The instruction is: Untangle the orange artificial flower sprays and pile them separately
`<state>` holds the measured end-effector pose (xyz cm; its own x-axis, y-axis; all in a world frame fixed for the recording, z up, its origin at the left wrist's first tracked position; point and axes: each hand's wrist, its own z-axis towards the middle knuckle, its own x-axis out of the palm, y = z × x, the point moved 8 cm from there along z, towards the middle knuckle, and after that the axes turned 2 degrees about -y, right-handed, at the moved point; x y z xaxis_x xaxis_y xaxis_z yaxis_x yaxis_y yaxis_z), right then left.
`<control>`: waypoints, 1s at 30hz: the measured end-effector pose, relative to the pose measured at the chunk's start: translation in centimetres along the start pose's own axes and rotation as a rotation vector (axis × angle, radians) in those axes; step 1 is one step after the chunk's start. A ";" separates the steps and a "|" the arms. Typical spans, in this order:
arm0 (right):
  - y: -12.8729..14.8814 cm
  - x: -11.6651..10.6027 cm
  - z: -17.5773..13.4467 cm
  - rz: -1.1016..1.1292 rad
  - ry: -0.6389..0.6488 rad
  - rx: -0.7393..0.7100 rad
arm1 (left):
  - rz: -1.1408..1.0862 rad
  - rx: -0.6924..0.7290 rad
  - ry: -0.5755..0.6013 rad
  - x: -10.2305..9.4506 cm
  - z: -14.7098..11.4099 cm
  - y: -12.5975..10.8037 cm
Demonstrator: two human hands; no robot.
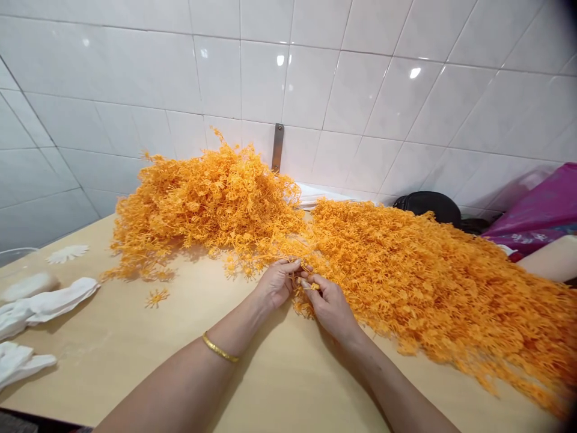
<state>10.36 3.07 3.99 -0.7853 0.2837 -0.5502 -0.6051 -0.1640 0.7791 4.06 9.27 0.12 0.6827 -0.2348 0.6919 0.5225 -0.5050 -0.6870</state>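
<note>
My left hand [278, 284] and my right hand [328, 302] meet at the middle of the table, fingertips nearly touching. Each pinches part of a small orange plastic flower piece [297, 280] with thin spiky petals; its exact shape is partly covered by my fingers. Behind and left of my hands rises a tall heap of the same orange pieces [202, 204]. A wider, lower heap of orange pieces [433, 270] spreads along the right side, touching the area by my right hand. One loose orange piece [157, 297] lies on the tabletop to the left.
White gloves [49, 304] and a white petal-shaped piece [67, 254] lie at the table's left. A tiled wall [261, 72] with a metal bracket [277, 147] stands behind. A black rounded object [428, 205] and a purple bag [536, 207] sit at the back right.
</note>
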 end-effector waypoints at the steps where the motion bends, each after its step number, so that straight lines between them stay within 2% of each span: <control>1: -0.1 0.0 0.0 -0.017 0.002 0.010 | 0.010 -0.019 0.009 0.0 0.0 0.1; 4: 0.4 0.1 -0.1 -0.079 0.035 -0.017 | 0.028 -0.097 -0.003 -0.4 0.2 0.6; 7: 2.0 0.5 -0.4 -0.140 0.112 -0.147 | 0.038 -0.144 -0.013 -0.5 0.2 0.8; 13: 3.5 0.3 -0.9 -0.152 0.213 -0.295 | 0.099 -0.119 -0.005 0.3 -0.3 0.5; 20: 3.6 0.2 -1.0 -0.155 0.270 -0.363 | 0.034 -0.148 -0.115 0.3 -0.6 1.4; 26: 7.7 1.8 -4.0 0.020 0.467 -0.463 | -0.067 -0.008 -0.234 -2.1 0.6 -1.6; 27: 8.0 1.4 -4.1 0.019 0.427 -0.476 | -0.083 0.019 -0.240 -2.4 0.7 -2.0; 28: 7.8 0.3 -3.7 0.006 0.312 -0.469 | -0.094 0.030 -0.230 -2.4 0.8 -2.2; 30: 5.9 -3.2 -2.2 -0.089 -0.033 -0.383 | -0.099 0.012 -0.182 -2.1 0.9 -2.0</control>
<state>8.98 -0.92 9.71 -0.7266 0.3420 -0.5958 -0.6807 -0.4760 0.5568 2.05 11.46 -0.16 0.7082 -0.0305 0.7053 0.5966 -0.5083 -0.6210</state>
